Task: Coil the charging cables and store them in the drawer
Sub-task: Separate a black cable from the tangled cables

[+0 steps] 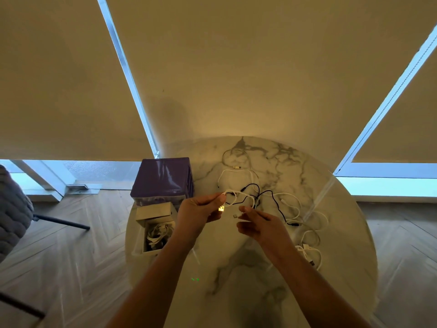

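Note:
Above the round marble table [248, 275] my left hand [201, 210] pinches a white charging cable [233, 194] near its USB plug, which hangs lit just below my fingers. My right hand [257, 223] pinches the same cable's other end, a small plug at my fingertips. The cable loops between the two hands. A black cable [272, 197] and several loose white cables [305, 235] lie tangled on the table behind and to the right. A purple drawer unit [163, 178] stands at the table's left, with one drawer [156, 230] pulled out and holding coiled white cables.
A thin grey cable [233, 159] lies coiled at the far side of the table. Window blinds hang close behind the table. A grey padded chair [14, 214] stands at the left on the herringbone wood floor.

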{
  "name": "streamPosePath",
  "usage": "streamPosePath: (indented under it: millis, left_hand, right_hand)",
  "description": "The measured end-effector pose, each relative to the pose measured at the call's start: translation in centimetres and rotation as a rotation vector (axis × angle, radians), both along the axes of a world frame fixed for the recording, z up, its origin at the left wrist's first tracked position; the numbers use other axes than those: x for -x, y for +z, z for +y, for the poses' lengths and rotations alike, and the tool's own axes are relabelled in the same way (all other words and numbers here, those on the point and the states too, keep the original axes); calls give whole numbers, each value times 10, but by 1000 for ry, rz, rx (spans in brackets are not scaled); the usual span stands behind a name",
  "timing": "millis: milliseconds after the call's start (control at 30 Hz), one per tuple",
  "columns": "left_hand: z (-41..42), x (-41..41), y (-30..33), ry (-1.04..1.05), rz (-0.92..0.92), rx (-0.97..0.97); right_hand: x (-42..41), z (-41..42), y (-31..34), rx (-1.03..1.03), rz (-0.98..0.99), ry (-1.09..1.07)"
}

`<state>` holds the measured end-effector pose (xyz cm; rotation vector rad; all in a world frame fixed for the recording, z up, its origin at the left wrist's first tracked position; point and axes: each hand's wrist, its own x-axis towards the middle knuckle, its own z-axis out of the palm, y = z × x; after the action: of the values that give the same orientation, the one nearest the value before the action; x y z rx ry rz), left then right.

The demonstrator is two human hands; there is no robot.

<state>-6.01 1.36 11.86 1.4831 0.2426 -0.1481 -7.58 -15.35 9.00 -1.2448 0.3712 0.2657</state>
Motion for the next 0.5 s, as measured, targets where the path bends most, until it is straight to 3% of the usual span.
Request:
streamPosePath:
  millis: [500]
  left_hand:
    - [-11, 6, 0, -72, 20, 7]
  right_hand:
    - [-6, 0, 21, -308, 134, 17]
